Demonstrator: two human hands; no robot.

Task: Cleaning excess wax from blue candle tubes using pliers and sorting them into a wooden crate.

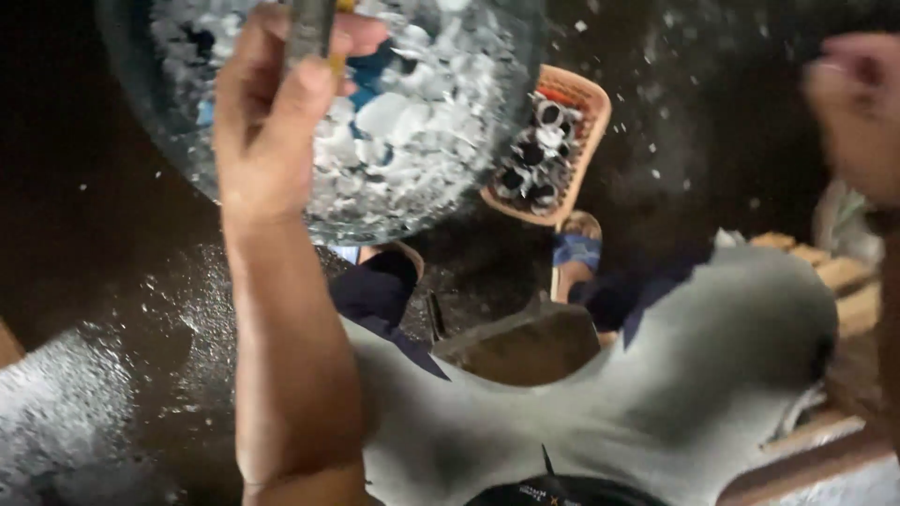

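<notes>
I see left hand (272, 122) w/ fingers closed on a thin tool (309, 28), over the basin (469, 178) of white chips. Right hand (858, 112) blurred, can't tell grip. Basin approx. full; basket (548, 141) beside it holds dark round pieces.

Head view, looking straight down. Left hand (277, 112) raised, fingers closed round a narrow grey tool (309, 33) with a yellow part – held over a large round basin (487, 150) full of pale flakes. Right hand (858, 108) at the frame's right edge, blurred; grip cannot be told. Beside the basin, an orange basket (591, 117) of small dark cylinders sits on the dark floor (112, 253), which is speckled white. Sandalled foot (574, 248) just below the basket – grey shirt (656, 394) fills the lower frame.
</notes>
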